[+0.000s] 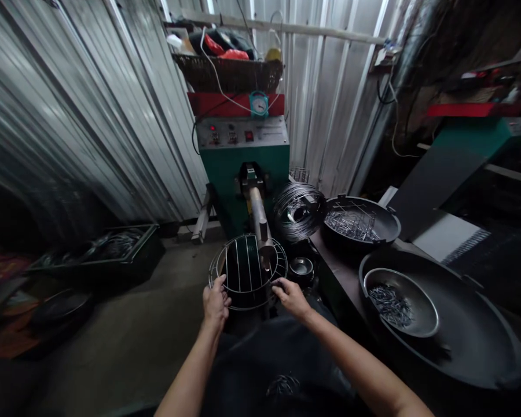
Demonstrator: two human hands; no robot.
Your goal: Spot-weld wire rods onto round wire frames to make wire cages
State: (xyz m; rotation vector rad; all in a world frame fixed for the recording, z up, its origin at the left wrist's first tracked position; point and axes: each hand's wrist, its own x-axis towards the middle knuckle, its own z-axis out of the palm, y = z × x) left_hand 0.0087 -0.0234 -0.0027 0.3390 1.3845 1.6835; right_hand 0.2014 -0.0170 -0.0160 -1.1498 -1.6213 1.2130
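Item: one round wire rack [249, 271], held between the two hands and slightly beyond them. Its frame shows two rings, one inside the other, joined by short cross wires around the rim. Several straight, roughly parallel wires span the inner ring, running away from the hands. The wire is thin, bare and grey, with a dull metallic shine; the gaps show dark. Outline appears evenly round. Individual joints are too small to assess.

Left hand [216, 301]: thumb and fingers closed on the near left rim. Right hand [292, 297]: thumb and forefinger pinching the near right rim.

Ahead of the hands stands a green machine [223, 159]. Its metal arm [257, 213] reaches toward them, its end overlapping the right part of the rack in view; whether they touch cannot be told.

Beyond the right hand lies a wire coil [293, 229]. Further right of that hand, a bowl [419, 296] of short metal pieces sits in a wide pan [473, 336].
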